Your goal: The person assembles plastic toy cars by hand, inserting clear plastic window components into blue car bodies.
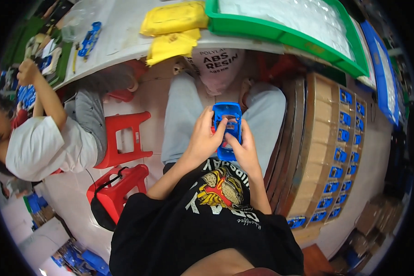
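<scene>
Over my lap I hold a blue plastic toy car body [226, 108] upright, with openings where the windows are. My left hand [205, 137] wraps its left side, thumb pressed into the middle opening. On the other side my right hand [246, 149] grips the lower right edge, its thumb also on the middle of the shell. Fingertips show through the openings from behind. A small bit of red shows beside the shell, near my left fingers; I cannot make out what it is.
Ahead stands a white table [119, 46] with yellow packets [175, 19], a green tray [280, 32] of clear plastic pieces and another blue car [91, 39]. Beneath sits a white sack [216, 69]. Boxed blue cars [340, 154] stand right; red stools [126, 138] and a seated co-worker [50, 149] are left.
</scene>
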`<move>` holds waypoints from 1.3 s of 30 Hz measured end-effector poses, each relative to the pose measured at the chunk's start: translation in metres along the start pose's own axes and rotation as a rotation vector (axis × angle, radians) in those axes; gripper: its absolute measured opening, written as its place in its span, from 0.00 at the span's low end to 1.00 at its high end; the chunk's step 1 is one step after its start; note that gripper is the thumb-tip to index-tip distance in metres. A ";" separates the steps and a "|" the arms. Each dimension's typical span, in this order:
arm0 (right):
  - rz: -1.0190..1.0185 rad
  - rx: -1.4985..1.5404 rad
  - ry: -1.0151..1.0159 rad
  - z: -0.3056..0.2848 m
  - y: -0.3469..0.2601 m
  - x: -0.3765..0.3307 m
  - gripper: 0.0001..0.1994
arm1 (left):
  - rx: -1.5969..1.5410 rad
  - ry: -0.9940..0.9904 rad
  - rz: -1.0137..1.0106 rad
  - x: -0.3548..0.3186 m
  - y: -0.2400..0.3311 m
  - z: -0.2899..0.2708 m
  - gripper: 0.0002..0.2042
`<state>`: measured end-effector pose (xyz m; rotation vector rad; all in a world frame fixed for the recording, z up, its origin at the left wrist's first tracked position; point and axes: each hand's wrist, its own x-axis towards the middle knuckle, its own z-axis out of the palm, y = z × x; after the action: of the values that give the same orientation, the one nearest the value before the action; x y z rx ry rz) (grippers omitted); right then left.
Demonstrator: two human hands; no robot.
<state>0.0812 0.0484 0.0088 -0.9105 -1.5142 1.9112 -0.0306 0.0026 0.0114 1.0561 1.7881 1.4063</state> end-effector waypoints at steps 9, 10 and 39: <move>-0.090 -0.196 0.202 -0.004 0.013 0.009 0.03 | -0.102 0.034 0.015 0.000 -0.018 0.022 0.08; -0.081 -0.197 0.204 -0.004 0.013 0.009 0.03 | -0.146 0.011 -0.023 0.001 -0.016 0.022 0.08; -0.110 -0.298 0.245 0.001 0.003 0.017 0.01 | -0.197 0.008 -0.136 0.001 -0.027 0.026 0.08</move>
<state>0.0690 0.0600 0.0034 -1.1192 -1.6849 1.4600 -0.0153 0.0128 -0.0212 0.8120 1.6545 1.4696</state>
